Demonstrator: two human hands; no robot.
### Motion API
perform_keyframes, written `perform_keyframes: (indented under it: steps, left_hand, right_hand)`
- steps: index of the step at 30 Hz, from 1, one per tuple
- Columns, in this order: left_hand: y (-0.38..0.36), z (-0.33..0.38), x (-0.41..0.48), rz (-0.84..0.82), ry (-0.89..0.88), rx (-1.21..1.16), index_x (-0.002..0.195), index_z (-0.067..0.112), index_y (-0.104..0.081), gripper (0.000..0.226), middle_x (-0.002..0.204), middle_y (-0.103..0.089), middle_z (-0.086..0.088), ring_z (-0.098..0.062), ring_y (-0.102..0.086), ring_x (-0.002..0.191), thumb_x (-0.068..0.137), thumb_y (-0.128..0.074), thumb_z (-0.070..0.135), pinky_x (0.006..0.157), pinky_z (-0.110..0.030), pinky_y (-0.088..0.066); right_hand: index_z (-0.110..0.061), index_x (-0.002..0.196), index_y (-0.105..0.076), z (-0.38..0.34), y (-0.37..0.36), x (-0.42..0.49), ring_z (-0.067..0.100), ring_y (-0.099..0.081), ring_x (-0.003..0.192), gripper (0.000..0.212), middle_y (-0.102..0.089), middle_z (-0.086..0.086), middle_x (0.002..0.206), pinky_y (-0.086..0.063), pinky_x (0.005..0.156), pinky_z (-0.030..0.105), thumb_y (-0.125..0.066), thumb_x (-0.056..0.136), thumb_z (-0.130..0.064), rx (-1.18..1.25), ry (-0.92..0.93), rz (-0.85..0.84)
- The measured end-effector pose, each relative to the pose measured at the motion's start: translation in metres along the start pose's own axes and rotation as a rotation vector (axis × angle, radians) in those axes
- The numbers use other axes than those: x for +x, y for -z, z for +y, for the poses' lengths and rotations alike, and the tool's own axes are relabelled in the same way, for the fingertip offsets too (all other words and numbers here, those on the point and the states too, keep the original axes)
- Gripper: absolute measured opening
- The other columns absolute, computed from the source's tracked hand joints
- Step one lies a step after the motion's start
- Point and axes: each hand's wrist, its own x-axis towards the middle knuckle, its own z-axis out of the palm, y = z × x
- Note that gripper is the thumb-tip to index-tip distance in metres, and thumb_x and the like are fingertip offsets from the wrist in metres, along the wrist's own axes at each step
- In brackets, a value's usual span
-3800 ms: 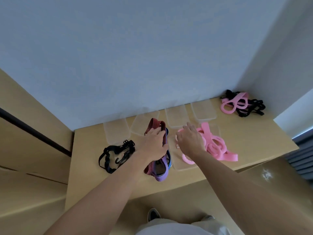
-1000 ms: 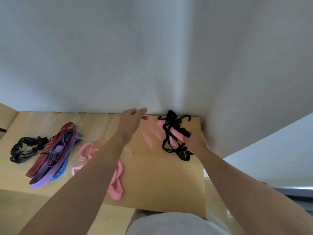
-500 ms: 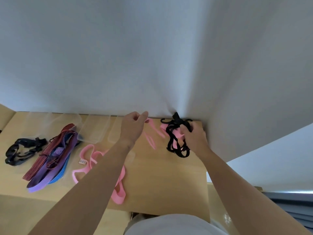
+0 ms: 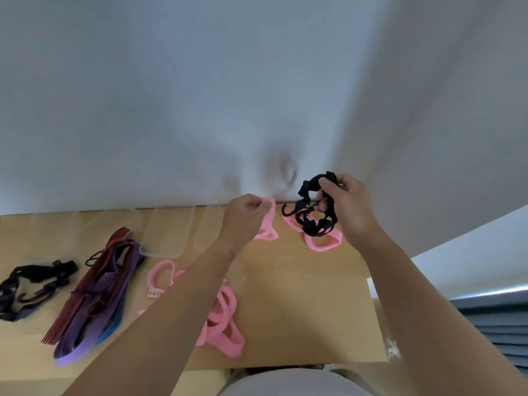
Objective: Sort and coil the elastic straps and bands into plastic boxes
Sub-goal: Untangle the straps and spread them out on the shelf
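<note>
Surface: wooden tabletop point(image 4: 285, 295) in a wall corner.
Left hand point(image 4: 245, 212): pinches a pink band point(image 4: 267, 221) at the back edge.
Right hand point(image 4: 347, 201): grips the black hooked strap point(image 4: 314, 215), lifted.
Risk: its hooks could snag the pink loop point(image 4: 323, 242) beneath; boxes point(image 4: 168, 232) lie leftward.

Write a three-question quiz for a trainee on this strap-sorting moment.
1. True or false: the right hand grips a black strap bundle.
2. The left hand pinches a band of which colour? A purple, B pink, C black.
3. Fill in: the loose black strap lies at the far ____ end of the table.
Key: 1 true; 2 B; 3 left.
</note>
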Motion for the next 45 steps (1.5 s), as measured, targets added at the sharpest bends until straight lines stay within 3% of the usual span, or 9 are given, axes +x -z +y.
perform_keyframes:
  steps: [7, 15, 21, 25, 28, 31, 38, 41, 45]
  left_hand:
    - [0.013, 0.004, 0.002, -0.142, 0.048, -0.107, 0.089, 0.004, -0.07, 0.011, 0.066, -0.069, -0.006, -0.014, -0.058, 0.057, 0.091, -0.065, 0.012, 0.053, -0.022, -0.042]
    - [0.019, -0.007, -0.001, -0.243, 0.092, -0.166, 0.114, 0.015, -0.06, 0.033, 0.099, -0.077, -0.002, -0.019, -0.076, 0.09, 0.084, -0.074, 0.019, 0.083, -0.041, -0.061]
    - [0.019, -0.002, -0.01, -0.304, 0.074, -0.238, 0.11, 0.022, -0.049, 0.045, 0.081, -0.079, -0.004, -0.03, -0.074, 0.097, 0.072, -0.072, 0.03, 0.096, -0.048, -0.057]
    - [0.02, 0.005, -0.012, -0.378, 0.048, -0.274, 0.094, 0.012, -0.072, 0.027, 0.084, -0.076, -0.005, -0.027, -0.075, 0.085, 0.075, -0.077, 0.03, 0.091, -0.047, -0.061]
    - [0.021, 0.007, -0.012, -0.363, 0.092, -0.25, 0.105, 0.01, -0.072, 0.015, 0.103, -0.076, -0.014, -0.029, -0.075, 0.096, 0.091, -0.073, 0.015, 0.096, -0.047, -0.059]
    - [0.023, 0.01, -0.014, -0.364, 0.082, -0.214, 0.11, 0.01, -0.071, 0.016, 0.106, -0.075, -0.012, -0.025, -0.077, 0.089, 0.095, -0.069, 0.013, 0.083, -0.038, -0.061]
    - [0.02, 0.021, -0.026, -0.248, -0.045, -0.048, 0.137, 0.02, -0.057, 0.057, 0.112, -0.075, 0.001, -0.014, -0.072, 0.101, 0.086, -0.074, 0.004, 0.089, -0.03, -0.057]
    - [0.018, 0.025, -0.034, -0.161, -0.047, -0.036, 0.126, 0.02, -0.067, 0.044, 0.106, -0.078, 0.002, -0.004, -0.073, 0.092, 0.084, -0.076, 0.006, 0.082, -0.021, -0.055]
    - [0.015, 0.031, -0.046, 0.008, -0.054, -0.056, 0.092, 0.03, -0.076, 0.026, 0.087, -0.079, 0.004, -0.011, -0.074, 0.084, 0.083, -0.077, 0.006, 0.085, -0.034, -0.059]
  right_hand:
    - [-0.013, 0.096, -0.065, -0.024, -0.019, -0.018, 0.013, -0.052, 0.052, 0.018, -0.065, -0.003, 0.07, -0.046, 0.055, 0.031, -0.064, 0.085, -0.027, -0.09, 0.068, 0.091]
    - [-0.014, 0.092, -0.066, -0.029, -0.04, -0.036, 0.011, -0.049, 0.048, 0.014, -0.064, -0.007, 0.066, -0.042, 0.044, 0.02, -0.064, 0.088, -0.027, -0.168, 0.134, 0.147]
    - [-0.019, 0.08, -0.067, -0.022, -0.048, -0.045, 0.014, -0.045, 0.045, 0.028, -0.064, -0.002, 0.061, -0.038, 0.045, 0.026, -0.06, 0.089, -0.044, -0.227, 0.092, 0.219]
    - [-0.014, 0.088, -0.061, -0.014, -0.049, -0.048, 0.016, -0.045, 0.043, 0.03, -0.066, 0.0, 0.058, -0.04, 0.044, 0.029, -0.055, 0.091, -0.043, -0.275, 0.035, 0.271]
    - [-0.017, 0.089, -0.06, -0.004, -0.049, -0.049, 0.01, -0.049, 0.04, 0.024, -0.068, -0.001, 0.059, -0.039, 0.04, 0.022, -0.057, 0.092, -0.04, -0.329, 0.007, 0.275]
    - [-0.018, 0.087, -0.061, 0.002, -0.046, -0.05, 0.009, -0.051, 0.041, 0.023, -0.068, -0.001, 0.06, -0.039, 0.04, 0.023, -0.06, 0.092, -0.04, -0.306, -0.032, 0.233]
    - [-0.017, 0.09, -0.064, -0.014, -0.038, -0.046, 0.011, -0.054, 0.046, 0.019, -0.071, -0.002, 0.065, -0.042, 0.044, 0.022, -0.073, 0.085, -0.033, -0.295, -0.015, 0.027]
    - [-0.017, 0.09, -0.07, -0.033, -0.033, -0.045, 0.005, -0.056, 0.048, 0.012, -0.068, -0.009, 0.063, -0.045, 0.046, 0.02, -0.074, 0.085, -0.027, -0.329, 0.048, -0.087]
    - [-0.014, 0.086, -0.073, -0.058, -0.03, -0.045, 0.0, -0.054, 0.048, 0.008, -0.065, -0.015, 0.059, -0.043, 0.048, 0.015, -0.071, 0.088, -0.022, -0.306, 0.157, -0.164]
